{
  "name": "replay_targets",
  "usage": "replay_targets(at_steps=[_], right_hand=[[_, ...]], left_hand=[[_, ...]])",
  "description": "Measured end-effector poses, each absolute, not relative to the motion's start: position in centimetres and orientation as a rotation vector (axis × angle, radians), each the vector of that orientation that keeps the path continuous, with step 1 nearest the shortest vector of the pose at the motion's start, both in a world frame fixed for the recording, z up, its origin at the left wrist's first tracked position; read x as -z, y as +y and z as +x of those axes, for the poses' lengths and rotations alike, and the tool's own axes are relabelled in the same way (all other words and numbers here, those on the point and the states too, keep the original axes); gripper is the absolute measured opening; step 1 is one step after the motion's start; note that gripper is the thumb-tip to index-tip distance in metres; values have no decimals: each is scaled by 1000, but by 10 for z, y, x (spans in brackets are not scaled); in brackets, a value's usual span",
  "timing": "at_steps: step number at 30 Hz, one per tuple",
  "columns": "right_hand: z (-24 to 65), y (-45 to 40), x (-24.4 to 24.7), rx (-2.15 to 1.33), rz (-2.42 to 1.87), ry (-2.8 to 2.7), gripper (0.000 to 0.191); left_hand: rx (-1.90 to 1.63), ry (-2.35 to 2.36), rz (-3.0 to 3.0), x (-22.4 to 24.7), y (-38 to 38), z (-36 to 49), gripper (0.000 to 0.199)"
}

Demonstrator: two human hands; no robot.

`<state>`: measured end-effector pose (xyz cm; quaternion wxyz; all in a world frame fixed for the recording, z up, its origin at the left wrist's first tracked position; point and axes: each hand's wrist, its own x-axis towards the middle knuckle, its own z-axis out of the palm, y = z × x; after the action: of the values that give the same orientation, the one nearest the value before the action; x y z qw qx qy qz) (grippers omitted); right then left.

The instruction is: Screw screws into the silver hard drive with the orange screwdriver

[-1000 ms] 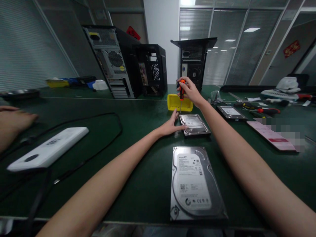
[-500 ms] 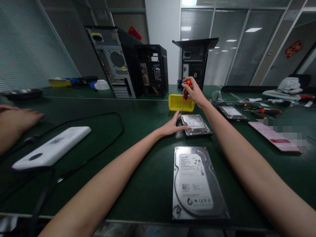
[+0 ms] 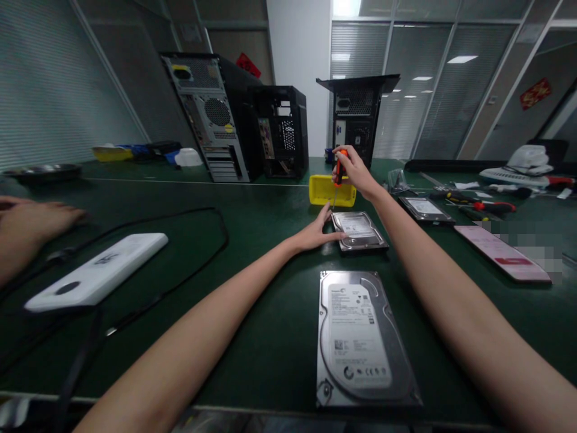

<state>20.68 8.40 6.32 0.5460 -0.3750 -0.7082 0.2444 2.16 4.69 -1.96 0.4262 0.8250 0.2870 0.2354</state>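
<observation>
My right hand (image 3: 354, 171) is closed round the orange and black handle of a screwdriver (image 3: 340, 165), held upright with its tip down at the far left corner of a hard drive (image 3: 360, 231). Against that drive's left side rests my left hand (image 3: 318, 231), thumb on its near left part and fingers at its far left corner. Just behind is a yellow tray (image 3: 320, 191). A larger-looking hard drive (image 3: 356, 337) with a white label lies flat nearer to me.
Computer cases (image 3: 238, 120) stand at the back. On the right lie another drive (image 3: 426, 209), tools (image 3: 493, 207) and a pink phone-like slab (image 3: 502, 252). A white device (image 3: 99, 270), black cable (image 3: 193, 273) and another person's hand (image 3: 40, 222) are on the left.
The whole view has shifted slightly, with things sitting a little lower in the picture. Both hands keep nearly the same places at the drive, and the screwdriver stays in my right hand.
</observation>
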Motion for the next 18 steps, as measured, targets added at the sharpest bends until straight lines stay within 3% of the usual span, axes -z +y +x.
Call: replay_targets(at_steps=[18], right_hand=[[210,87,-62,-585,-913,-1571,41]], left_hand=[[-614,621,2107,19,49,21,116]])
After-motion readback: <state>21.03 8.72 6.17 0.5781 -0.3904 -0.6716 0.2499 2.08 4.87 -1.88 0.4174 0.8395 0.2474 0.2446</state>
